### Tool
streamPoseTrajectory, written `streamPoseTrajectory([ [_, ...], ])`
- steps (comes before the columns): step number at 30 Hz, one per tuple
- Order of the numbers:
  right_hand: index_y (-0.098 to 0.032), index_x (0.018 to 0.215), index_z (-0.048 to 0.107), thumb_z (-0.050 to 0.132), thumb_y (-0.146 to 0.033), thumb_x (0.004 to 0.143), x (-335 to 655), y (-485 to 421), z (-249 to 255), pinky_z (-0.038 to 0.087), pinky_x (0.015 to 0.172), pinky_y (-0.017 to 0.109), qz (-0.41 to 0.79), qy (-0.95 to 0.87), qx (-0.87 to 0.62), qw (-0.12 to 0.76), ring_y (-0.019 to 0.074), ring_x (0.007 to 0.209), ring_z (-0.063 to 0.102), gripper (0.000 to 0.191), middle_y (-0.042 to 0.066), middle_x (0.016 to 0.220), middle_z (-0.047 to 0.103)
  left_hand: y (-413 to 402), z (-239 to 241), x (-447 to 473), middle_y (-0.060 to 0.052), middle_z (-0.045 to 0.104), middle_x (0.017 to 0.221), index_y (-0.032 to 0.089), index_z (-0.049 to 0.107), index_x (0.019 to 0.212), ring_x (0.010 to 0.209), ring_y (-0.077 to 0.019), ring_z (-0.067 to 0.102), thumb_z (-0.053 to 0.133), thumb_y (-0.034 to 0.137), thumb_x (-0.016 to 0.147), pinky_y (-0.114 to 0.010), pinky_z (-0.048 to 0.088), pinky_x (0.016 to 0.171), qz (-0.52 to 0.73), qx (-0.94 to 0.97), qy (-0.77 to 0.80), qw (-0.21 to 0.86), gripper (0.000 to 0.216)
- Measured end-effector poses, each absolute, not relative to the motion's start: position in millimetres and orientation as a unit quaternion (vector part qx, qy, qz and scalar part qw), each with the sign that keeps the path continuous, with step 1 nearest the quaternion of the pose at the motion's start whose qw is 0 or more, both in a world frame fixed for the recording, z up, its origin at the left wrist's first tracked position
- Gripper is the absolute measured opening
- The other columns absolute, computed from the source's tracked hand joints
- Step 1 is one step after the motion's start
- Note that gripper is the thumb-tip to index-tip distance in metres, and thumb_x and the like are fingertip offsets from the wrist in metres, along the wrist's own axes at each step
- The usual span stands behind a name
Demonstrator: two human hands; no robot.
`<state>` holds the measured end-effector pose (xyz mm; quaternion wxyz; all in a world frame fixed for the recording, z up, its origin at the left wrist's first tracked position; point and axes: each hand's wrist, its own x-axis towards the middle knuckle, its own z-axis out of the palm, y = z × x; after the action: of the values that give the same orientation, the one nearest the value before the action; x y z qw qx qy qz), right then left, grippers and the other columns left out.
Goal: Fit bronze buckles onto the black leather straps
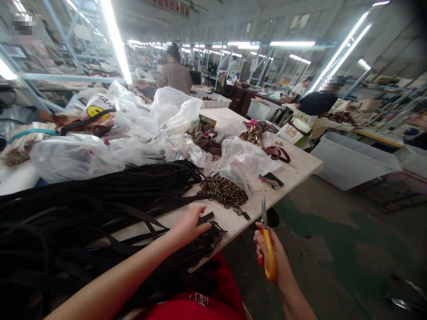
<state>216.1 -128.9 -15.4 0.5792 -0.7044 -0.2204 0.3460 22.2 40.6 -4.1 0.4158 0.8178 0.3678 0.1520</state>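
My right hand (275, 251) is wrapped round a pair of scissors (270, 255) with one yellow and one red handle. Their metal blades point up and away, just off the table's front edge. Over the near part of the table, my left hand (188, 227) reaches out with thumb and forefinger apart, and I see nothing gripped between them. Beneath and beside it lie short black strap pieces with metal buckles (196, 244). A pile of brass-coloured metal rings (225, 191) sits just beyond. Long black straps (83, 204) cover the table to the left.
Clear plastic bags (176, 111) are heaped along the back of the white table (300, 166). More brass buckles (251, 134) and brown straps lie behind them. A translucent bin (353, 160) stands at the right. Several people work at other tables farther off.
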Motion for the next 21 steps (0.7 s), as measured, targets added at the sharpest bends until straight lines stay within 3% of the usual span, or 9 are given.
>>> streamPoseTrajectory([
  [3, -0.022, 0.109, 0.045, 0.062, -0.055, 0.066, 222.8, -129.6, -14.7, 0.028, 0.031, 0.016, 0.355, -0.214, -0.715, 0.563, 0.0044, 0.037, 0.035, 0.057, -0.007, 0.061, 0.044, 57.5, 1.8, -13.6, -0.008, 0.059, 0.103, 0.020, 0.058, 0.103, 0.094, -0.0230, 0.054, 0.047, 0.036, 0.079, -0.032, 0.036, 0.085, 0.091, 0.874, 0.377, 0.293, 0.031],
  [6, -0.020, 0.108, 0.045, 0.064, -0.056, 0.062, 223.8, -119.5, -14.3, 0.027, 0.030, 0.016, 0.370, -0.204, -0.710, 0.563, 0.0040, 0.036, 0.034, 0.062, -0.007, 0.060, 0.044, 70.3, 2.6, -49.0, -0.009, 0.060, 0.098, 0.020, 0.061, 0.100, 0.090, -0.0233, 0.055, 0.043, 0.039, 0.082, -0.033, 0.037, 0.081, 0.008, 0.903, 0.383, 0.195, 0.032],
  [10, -0.023, 0.113, 0.042, 0.064, -0.049, 0.067, 215.6, -95.1, -7.4, 0.030, 0.033, 0.015, 0.412, -0.213, -0.662, 0.589, 0.0046, 0.041, 0.039, 0.057, -0.006, 0.067, 0.045, 72.3, -0.8, -70.3, -0.010, 0.063, 0.090, 0.019, 0.063, 0.096, 0.084, -0.0253, 0.056, 0.044, 0.042, 0.082, -0.035, 0.038, 0.076, -0.060, 0.914, 0.366, 0.164, 0.034],
  [13, -0.024, 0.116, 0.039, 0.058, -0.049, 0.073, 200.4, -70.6, 6.0, 0.041, 0.039, 0.020, 0.462, -0.234, -0.615, 0.594, 0.0092, 0.050, 0.049, 0.054, -0.003, 0.073, 0.050, 61.9, 11.0, -57.3, -0.010, 0.062, 0.091, 0.020, 0.065, 0.091, 0.088, -0.0270, 0.055, 0.046, 0.041, 0.081, -0.037, 0.037, 0.079, -0.006, 0.908, 0.375, 0.184, 0.030],
  [15, -0.023, 0.118, 0.038, 0.052, -0.052, 0.076, 187.3, -49.7, 16.9, 0.046, 0.045, 0.024, 0.463, -0.279, -0.606, 0.584, 0.0127, 0.056, 0.053, 0.053, 0.000, 0.075, 0.053, 51.7, 25.7, -37.4, -0.008, 0.062, 0.094, 0.022, 0.065, 0.091, 0.091, -0.0259, 0.054, 0.047, 0.041, 0.080, -0.036, 0.036, 0.082, 0.047, 0.887, 0.357, 0.289, 0.028],
  [17, -0.021, 0.118, 0.039, 0.048, -0.054, 0.078, 173.8, -25.8, 26.7, 0.048, 0.048, 0.026, 0.435, -0.345, -0.604, 0.572, 0.0143, 0.060, 0.055, 0.053, 0.002, 0.078, 0.056, 42.3, 38.6, -14.0, -0.007, 0.063, 0.094, 0.023, 0.061, 0.099, 0.088, -0.0223, 0.057, 0.047, 0.043, 0.080, -0.032, 0.040, 0.078, 0.079, 0.807, 0.330, 0.483, 0.031],
  [19, -0.020, 0.117, 0.041, 0.044, -0.054, 0.080, 161.1, -1.4, 33.1, 0.047, 0.050, 0.026, 0.403, -0.390, -0.598, 0.573, 0.0144, 0.061, 0.055, 0.050, 0.003, 0.079, 0.057, 37.9, 44.0, 6.9, -0.006, 0.063, 0.088, 0.022, 0.050, 0.112, 0.077, -0.0178, 0.060, 0.048, 0.045, 0.079, -0.025, 0.044, 0.063, 0.104, 0.637, 0.338, 0.685, 0.040],
  [21, -0.020, 0.116, 0.041, 0.040, -0.054, 0.082, 150.5, 21.7, 34.4, 0.048, 0.054, 0.026, 0.390, -0.400, -0.583, 0.589, 0.0149, 0.065, 0.055, 0.049, 0.004, 0.081, 0.057, 41.4, 42.1, 20.4, -0.002, 0.061, 0.081, 0.020, 0.046, 0.106, 0.062, -0.0119, 0.060, 0.054, 0.046, 0.077, -0.018, 0.040, 0.048, 0.132, 0.447, 0.359, 0.808, 0.040],
])
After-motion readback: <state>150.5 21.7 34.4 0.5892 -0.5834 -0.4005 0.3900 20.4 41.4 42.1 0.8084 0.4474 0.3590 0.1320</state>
